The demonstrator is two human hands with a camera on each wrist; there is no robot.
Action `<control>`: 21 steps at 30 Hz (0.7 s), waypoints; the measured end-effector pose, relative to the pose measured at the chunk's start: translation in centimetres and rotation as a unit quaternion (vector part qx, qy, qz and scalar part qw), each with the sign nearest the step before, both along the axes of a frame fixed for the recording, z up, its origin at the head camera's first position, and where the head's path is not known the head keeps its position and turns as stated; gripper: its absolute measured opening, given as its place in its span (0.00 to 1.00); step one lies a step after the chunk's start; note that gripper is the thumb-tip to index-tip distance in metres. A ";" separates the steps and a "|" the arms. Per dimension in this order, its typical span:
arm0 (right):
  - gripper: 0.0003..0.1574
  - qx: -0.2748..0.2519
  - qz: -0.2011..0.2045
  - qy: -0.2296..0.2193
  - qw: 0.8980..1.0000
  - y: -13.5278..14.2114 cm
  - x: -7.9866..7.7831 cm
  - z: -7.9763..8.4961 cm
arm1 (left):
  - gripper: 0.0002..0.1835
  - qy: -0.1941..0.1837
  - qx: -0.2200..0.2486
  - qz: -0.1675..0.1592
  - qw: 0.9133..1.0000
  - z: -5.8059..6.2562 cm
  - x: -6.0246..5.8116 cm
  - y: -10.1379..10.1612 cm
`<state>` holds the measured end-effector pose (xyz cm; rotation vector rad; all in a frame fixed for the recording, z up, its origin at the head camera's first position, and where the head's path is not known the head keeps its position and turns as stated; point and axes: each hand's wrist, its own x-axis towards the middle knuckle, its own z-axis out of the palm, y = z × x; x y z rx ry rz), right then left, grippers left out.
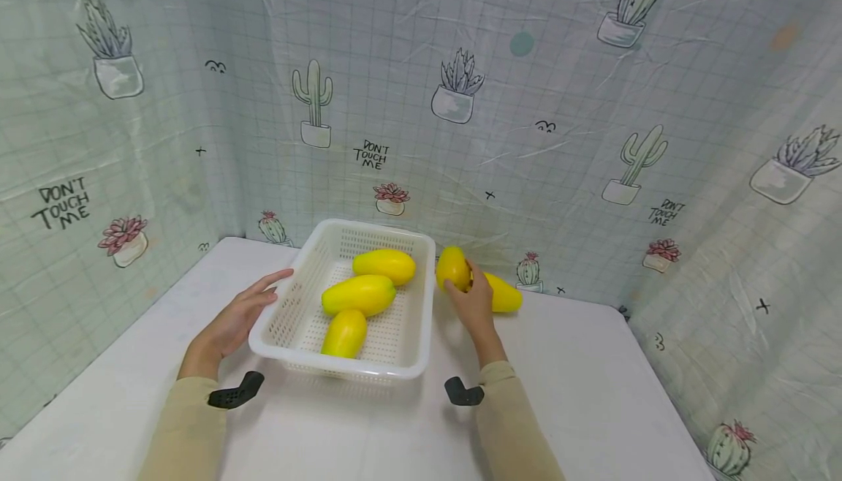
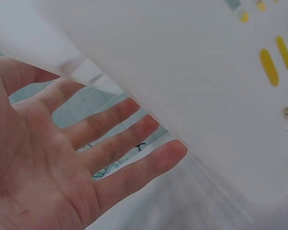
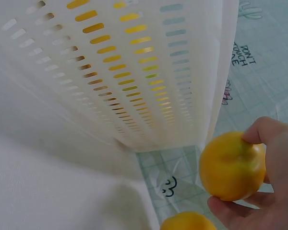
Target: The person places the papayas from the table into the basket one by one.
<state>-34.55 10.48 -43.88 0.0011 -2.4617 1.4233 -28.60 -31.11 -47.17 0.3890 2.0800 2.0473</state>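
Observation:
A white perforated plastic basket [image 1: 426, 335] stands on the table with three smooth yellow oblong fruits inside: a rear one [image 1: 384, 267], a middle one [image 1: 359, 295] with a greenish end, and a front one [image 1: 345, 335]. My left hand [image 1: 235, 320] touches the basket's left side near the rim; its fingers [image 2: 158, 160] look nearly straight in the left wrist view. Just beyond the basket's right wall, my right hand [image 1: 475, 305] grips another yellow oblong fruit [image 3: 230, 165] between thumb and fingers. One more yellow fruit [image 1: 503, 294] lies beside that hand, partly hidden by it.
The white table [image 1: 579, 393] stretches out to the right and in front of the basket. A patterned curtain [image 1: 408, 86] with cactus drawings hangs behind the table and along both sides.

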 end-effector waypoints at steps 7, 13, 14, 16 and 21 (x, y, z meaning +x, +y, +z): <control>0.43 -0.029 0.011 0.005 0.999 0.0 0.3 0.6 | 0.29 -0.001 -0.009 0.005 1.000 0.0 0.0 0.0; 0.41 -0.036 0.023 0.019 0.999 -0.1 0.6 1.1 | 0.29 0.002 -0.005 0.002 1.000 -0.2 0.0 -0.1; 0.41 -0.036 0.024 0.022 0.999 -0.2 0.7 1.2 | 0.29 0.002 -0.004 0.001 1.000 -0.2 0.0 -0.1; 0.41 -0.037 0.027 0.027 0.999 -0.3 0.8 1.4 | 0.29 0.003 -0.004 0.001 1.000 -0.2 0.0 -0.1; 0.41 -0.033 0.038 0.044 0.998 -0.6 1.1 1.7 | 0.29 0.007 0.000 -0.003 1.000 -0.2 0.1 -0.1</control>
